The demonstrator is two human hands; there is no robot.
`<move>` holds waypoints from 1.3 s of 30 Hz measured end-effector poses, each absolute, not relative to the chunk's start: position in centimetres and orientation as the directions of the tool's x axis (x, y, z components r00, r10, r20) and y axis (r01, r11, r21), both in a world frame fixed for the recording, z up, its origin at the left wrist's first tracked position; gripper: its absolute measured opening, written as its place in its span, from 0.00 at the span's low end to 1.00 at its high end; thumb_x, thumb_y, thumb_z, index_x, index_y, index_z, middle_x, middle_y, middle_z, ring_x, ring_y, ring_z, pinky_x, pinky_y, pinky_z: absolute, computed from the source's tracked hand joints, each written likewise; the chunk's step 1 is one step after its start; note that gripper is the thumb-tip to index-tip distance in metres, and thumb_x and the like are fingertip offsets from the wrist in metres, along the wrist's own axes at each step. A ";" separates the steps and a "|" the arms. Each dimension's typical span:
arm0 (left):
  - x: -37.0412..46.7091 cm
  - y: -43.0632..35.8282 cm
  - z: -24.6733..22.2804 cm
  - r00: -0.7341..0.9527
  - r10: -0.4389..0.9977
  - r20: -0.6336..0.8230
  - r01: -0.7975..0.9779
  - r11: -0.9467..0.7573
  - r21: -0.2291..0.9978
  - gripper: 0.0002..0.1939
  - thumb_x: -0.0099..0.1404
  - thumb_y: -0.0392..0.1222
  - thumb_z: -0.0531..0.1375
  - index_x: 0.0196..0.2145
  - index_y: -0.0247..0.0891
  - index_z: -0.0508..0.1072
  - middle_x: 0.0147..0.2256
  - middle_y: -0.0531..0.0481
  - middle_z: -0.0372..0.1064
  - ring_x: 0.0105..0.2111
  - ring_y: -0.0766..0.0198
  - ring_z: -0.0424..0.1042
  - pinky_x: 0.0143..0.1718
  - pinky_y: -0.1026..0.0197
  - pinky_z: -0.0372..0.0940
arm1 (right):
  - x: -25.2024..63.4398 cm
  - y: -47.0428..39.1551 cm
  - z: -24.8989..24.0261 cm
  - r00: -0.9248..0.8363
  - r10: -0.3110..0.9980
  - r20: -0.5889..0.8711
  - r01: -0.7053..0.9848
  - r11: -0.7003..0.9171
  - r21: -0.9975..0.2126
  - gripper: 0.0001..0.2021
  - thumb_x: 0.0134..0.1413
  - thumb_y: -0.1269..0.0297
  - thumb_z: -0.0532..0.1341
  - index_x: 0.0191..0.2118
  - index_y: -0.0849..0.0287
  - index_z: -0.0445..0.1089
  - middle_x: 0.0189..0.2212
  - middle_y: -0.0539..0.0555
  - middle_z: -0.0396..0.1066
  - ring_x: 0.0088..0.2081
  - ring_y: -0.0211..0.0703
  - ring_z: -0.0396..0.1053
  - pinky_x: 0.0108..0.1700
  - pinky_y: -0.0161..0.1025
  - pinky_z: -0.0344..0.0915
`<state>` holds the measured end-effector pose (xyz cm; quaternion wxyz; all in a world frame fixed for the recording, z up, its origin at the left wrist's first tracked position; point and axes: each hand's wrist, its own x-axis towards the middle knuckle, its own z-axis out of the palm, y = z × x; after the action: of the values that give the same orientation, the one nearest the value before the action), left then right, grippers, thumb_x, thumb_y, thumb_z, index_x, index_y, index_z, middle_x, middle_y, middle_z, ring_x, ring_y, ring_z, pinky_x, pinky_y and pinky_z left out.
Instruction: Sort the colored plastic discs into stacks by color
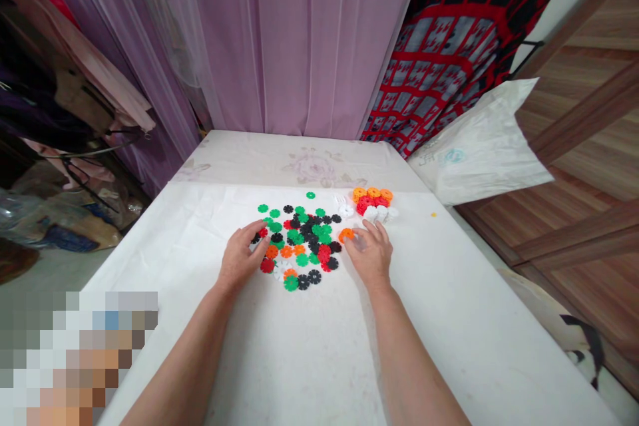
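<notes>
Several notched plastic discs in green, black, red, orange and white lie in a loose pile point(309, 229) on the white table. At the pile's left edge is my left hand point(243, 256), with thumb and forefinger apart around a red disc point(263, 232); no grip on it is visible. My right hand point(370, 254) is at the right side, its thumb and forefinger closed on an orange disc point(346, 235). Just beyond that hand stand short stacks sorted by colour: orange stacks point(373, 194), red stacks point(366, 202) and white stacks point(382, 212).
The table point(299, 359) has a flowered cover at its far end. Behind it hangs a purple curtain point(299, 40). A white bag point(479, 146) sits against the right edge, near a wooden door point(589, 120). Clothes point(94, 73) hang on the left.
</notes>
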<state>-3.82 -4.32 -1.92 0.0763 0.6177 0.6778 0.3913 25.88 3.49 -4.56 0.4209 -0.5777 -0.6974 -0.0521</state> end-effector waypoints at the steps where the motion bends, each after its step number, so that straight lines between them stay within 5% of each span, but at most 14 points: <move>1: -3.8 -4.3 -1.9 -0.228 0.896 0.380 0.777 -0.068 0.626 0.19 0.65 0.51 0.56 0.49 0.46 0.77 0.52 0.48 0.77 0.51 0.55 0.75 0.59 0.50 0.66 | 25.9 3.5 -4.5 0.023 0.766 0.643 0.846 0.328 -0.421 0.07 0.52 0.60 0.63 0.34 0.54 0.78 0.49 0.58 0.76 0.59 0.59 0.64 0.60 0.56 0.63; 39: -3.9 -4.1 -2.1 -0.223 0.912 0.345 0.779 -0.046 0.625 0.22 0.65 0.52 0.54 0.50 0.41 0.76 0.54 0.45 0.75 0.53 0.54 0.74 0.58 0.50 0.66 | 25.6 3.5 -4.1 0.029 0.847 0.530 0.842 0.265 -0.470 0.12 0.53 0.56 0.62 0.40 0.55 0.78 0.50 0.58 0.76 0.60 0.57 0.64 0.62 0.54 0.59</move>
<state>-3.88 -4.14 -2.12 0.0878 0.6172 0.6849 0.3771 25.62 3.49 -4.11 0.3836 -0.6060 -0.6969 0.0034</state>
